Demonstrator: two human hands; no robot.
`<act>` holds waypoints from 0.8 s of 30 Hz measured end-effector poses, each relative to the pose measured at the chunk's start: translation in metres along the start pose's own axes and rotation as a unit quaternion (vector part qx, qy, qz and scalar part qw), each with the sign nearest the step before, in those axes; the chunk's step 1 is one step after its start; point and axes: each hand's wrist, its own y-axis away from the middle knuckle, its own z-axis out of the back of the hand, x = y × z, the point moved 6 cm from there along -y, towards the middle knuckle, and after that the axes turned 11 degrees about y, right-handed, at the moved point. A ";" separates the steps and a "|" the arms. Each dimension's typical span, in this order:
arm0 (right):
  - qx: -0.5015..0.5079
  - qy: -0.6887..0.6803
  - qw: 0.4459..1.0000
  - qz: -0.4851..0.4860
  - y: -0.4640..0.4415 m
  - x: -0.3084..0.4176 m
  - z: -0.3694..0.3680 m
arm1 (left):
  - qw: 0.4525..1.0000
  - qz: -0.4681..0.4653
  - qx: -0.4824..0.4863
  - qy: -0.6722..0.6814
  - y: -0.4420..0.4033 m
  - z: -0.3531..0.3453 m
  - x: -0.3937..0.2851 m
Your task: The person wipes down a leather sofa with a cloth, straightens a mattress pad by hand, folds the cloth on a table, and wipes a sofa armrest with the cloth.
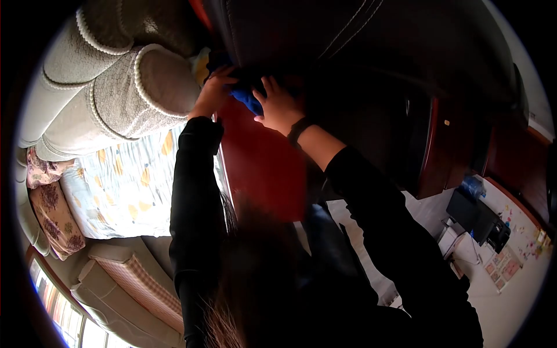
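A bunched blue cloth (pixel 247 100) lies at the upper middle of the view, at the far end of a dark red surface (pixel 267 156). My left hand (pixel 214 91) reaches to the cloth's left side, its fingertips running into shadow near a darker blue part. On the right side, my right hand (pixel 277 105) touches the cloth with its fingers spread; a dark band is round the wrist. Deep shadow hides part of what lies between and beyond the hands.
Left of the hands are grey-beige cushions (pixel 168 81) with white trim and a patterned light sheet (pixel 125 180). Dark leather-like upholstery (pixel 406 40) with stitching spans the top. A red-brown wooden cabinet (pixel 435 145) stands right, with a black device (pixel 478 220) beyond it.
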 end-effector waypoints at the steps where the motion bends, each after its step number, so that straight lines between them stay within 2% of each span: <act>1: 0.003 0.000 1.000 -0.002 -0.002 0.000 -0.005 | 0.999 -0.032 -0.016 0.012 -0.002 0.002 0.002; 4: -0.004 0.000 1.000 -0.005 -0.005 0.000 -0.011 | 0.999 0.013 0.007 0.042 -0.022 0.008 0.021; 9: -0.017 0.021 1.000 -0.005 -0.009 0.004 -0.012 | 0.995 0.050 0.038 0.071 -0.032 0.011 0.015; 12: 0.007 0.046 0.998 -0.039 -0.009 0.006 -0.013 | 1.000 0.008 0.006 0.015 -0.024 0.004 0.000; 14: 0.022 0.042 0.998 -0.048 -0.010 0.009 -0.011 | 0.992 -0.035 -0.116 -0.039 -0.011 -0.002 -0.001; 15: 0.036 0.042 0.997 -0.054 -0.009 0.011 -0.011 | 0.992 -0.034 -0.114 -0.040 -0.002 -0.011 -0.004; 17: 0.023 0.024 0.998 -0.047 -0.006 0.010 -0.020 | 0.975 -0.047 -0.159 -0.146 0.016 -0.023 -0.028; 19: -0.023 0.004 0.999 -0.036 0.005 0.013 -0.028 | 0.976 -0.019 -0.141 -0.164 0.034 -0.031 -0.029; 21: -0.052 0.009 0.998 -0.032 0.032 0.027 -0.047 | 0.988 -0.036 -0.132 -0.073 0.059 -0.037 -0.025; 23: -0.140 -0.022 0.990 -0.006 0.059 0.047 -0.057 | 0.982 -0.073 -0.175 -0.026 0.105 -0.044 -0.029; 24: -0.174 -0.043 0.984 0.012 0.075 0.058 -0.068 | 0.980 -0.051 -0.182 -0.055 0.132 -0.054 -0.028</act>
